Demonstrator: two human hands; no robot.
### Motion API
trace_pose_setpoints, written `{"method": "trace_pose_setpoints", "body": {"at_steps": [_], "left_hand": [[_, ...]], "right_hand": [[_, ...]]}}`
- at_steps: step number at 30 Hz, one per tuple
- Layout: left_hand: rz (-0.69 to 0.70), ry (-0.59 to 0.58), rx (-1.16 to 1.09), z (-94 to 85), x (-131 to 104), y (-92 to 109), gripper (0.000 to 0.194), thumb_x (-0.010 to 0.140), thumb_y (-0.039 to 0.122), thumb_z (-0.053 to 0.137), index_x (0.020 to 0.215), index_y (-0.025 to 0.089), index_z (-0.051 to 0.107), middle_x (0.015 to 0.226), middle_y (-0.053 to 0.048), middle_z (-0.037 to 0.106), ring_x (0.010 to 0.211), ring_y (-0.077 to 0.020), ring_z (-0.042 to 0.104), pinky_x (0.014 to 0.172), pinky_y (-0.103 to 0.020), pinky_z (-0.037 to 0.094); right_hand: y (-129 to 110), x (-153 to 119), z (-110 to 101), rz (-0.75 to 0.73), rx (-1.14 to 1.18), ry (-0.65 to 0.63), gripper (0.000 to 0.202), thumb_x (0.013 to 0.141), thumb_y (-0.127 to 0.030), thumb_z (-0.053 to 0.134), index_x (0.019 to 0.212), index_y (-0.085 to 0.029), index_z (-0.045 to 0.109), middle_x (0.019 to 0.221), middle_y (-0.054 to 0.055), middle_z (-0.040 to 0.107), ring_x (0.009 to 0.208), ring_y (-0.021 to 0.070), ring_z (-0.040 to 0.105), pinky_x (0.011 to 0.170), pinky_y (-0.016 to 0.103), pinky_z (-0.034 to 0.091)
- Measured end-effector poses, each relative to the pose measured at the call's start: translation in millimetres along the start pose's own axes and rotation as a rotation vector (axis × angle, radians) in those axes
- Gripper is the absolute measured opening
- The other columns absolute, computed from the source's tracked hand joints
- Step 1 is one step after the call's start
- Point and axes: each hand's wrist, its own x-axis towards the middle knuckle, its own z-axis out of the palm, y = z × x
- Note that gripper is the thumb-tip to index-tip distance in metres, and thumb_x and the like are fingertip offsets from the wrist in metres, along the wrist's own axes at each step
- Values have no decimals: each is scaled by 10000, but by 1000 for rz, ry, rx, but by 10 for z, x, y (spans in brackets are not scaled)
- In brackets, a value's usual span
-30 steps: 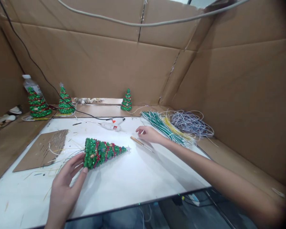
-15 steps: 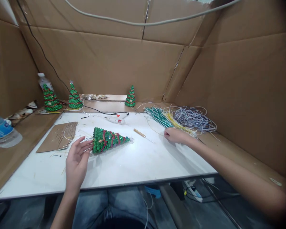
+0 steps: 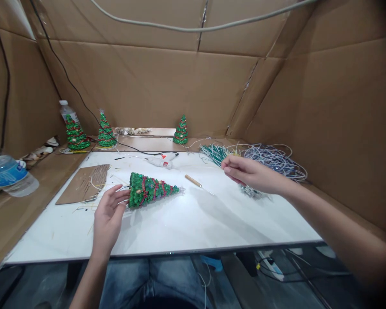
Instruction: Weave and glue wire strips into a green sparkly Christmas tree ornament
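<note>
A small green beaded Christmas tree [image 3: 151,189] with red garland lies on its side on the white tabletop, its star tip pointing right. My left hand [image 3: 111,208] has its fingers curled against the tree's base, where thin wires stick out. Raised over the right side of the table, my right hand [image 3: 244,171] pinches a thin strand, only faintly visible left of the fingertips. Behind and below that hand lies a bundle of green, white and yellow strands [image 3: 214,153], partly hidden by it. An awl [image 3: 193,181] with a wooden handle rests between the tree and my right hand.
A glue gun [image 3: 159,162] lies behind the tree. Three finished trees, one of them here [image 3: 180,130], stand along the back. Cardboard [image 3: 83,184] lies at left, beside a large bottle [image 3: 11,176]. Clear tangled cord [image 3: 273,159] sits at right. Cardboard walls surround the table.
My right hand has lifted off the table beside the strand bundle and now covers part of it. My left hand stays at the tree's base. The view has shifted slightly.
</note>
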Motion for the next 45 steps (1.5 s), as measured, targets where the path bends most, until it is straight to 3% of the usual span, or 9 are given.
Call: {"method": "trace_pose_setpoints", "body": {"at_steps": [3, 6, 12, 17, 21, 27, 31, 37, 45], "left_hand": [[-38, -24, 6, -11, 30, 18, 405, 765, 267, 622, 1150, 175, 536, 992, -84, 675, 964, -214, 637, 830, -328, 510], [-71, -49, -1, -30, 73, 45, 387, 767, 274, 628, 1135, 181, 554, 979, -72, 683, 937, -202, 641, 821, -318, 509], [-45, -33, 69, -39, 133, 89, 311, 803, 282, 594, 1093, 170, 576, 1030, -86, 661, 918, -206, 641, 798, -337, 526], [195, 45, 426, 47, 104, 219, 321, 813, 259, 583, 1129, 210, 603, 1220, -81, 594, 1107, -243, 568, 907, -367, 491], [392, -22, 658, 174, 152, 335, 423, 830, 246, 568, 1252, 238, 551, 1292, -66, 582, 1228, -256, 494, 1050, -418, 376], [461, -165, 768, 339, 290, 317, 369, 914, 181, 416, 1256, 239, 542, 1130, -54, 679, 1159, -207, 553, 1116, -515, 215], [478, -173, 791, 385, 335, 314, 336, 911, 154, 399, 1162, 231, 609, 1055, -52, 684, 1071, -185, 594, 1117, -508, 215], [506, -248, 828, 443, 383, 343, 347, 917, 143, 394, 1181, 234, 600, 1093, -52, 678, 1145, -199, 552, 1127, -544, 159], [631, -206, 712, 442, 429, 420, 336, 906, 70, 411, 1157, 190, 598, 913, -40, 629, 854, -135, 596, 1076, -484, 295]], "right_hand": [[-218, 14, 131, -196, 278, 7, 221, 897, -388, 491, 1009, -198, 479, 654, -33, 524, 473, 70, 407, 445, 212, 317], [-353, 85, 270, -280, 461, -16, 231, 901, -373, 517, 1041, -190, 526, 707, -4, 580, 487, 71, 458, 447, 221, 343], [-379, 342, 456, -274, 699, -74, 199, 867, -363, 587, 969, -193, 585, 684, -9, 597, 445, 60, 447, 423, 226, 312], [-305, 558, 539, -221, 787, -161, 240, 837, -400, 614, 955, -192, 585, 653, -13, 576, 448, 72, 445, 405, 223, 307], [-257, 651, 508, -214, 809, -237, 222, 825, -401, 624, 914, -198, 610, 578, -28, 514, 448, 82, 437, 406, 223, 314], [-187, 753, 429, -261, 792, -296, 190, 844, -382, 601, 895, -202, 636, 555, -26, 470, 455, 89, 428, 421, 232, 319], [-209, 831, 378, -315, 686, -248, 187, 848, -382, 597, 909, -213, 651, 580, -17, 489, 503, 104, 442, 471, 250, 344], [-319, 894, 296, -417, 455, -130, 207, 870, -394, 562, 889, -240, 699, 756, 33, 588, 663, 137, 503, 606, 275, 408], [-342, 946, 209, -514, 405, -11, 203, 863, -354, 543, 960, -242, 683, 923, 40, 644, 786, 160, 562, 681, 276, 443]]}}
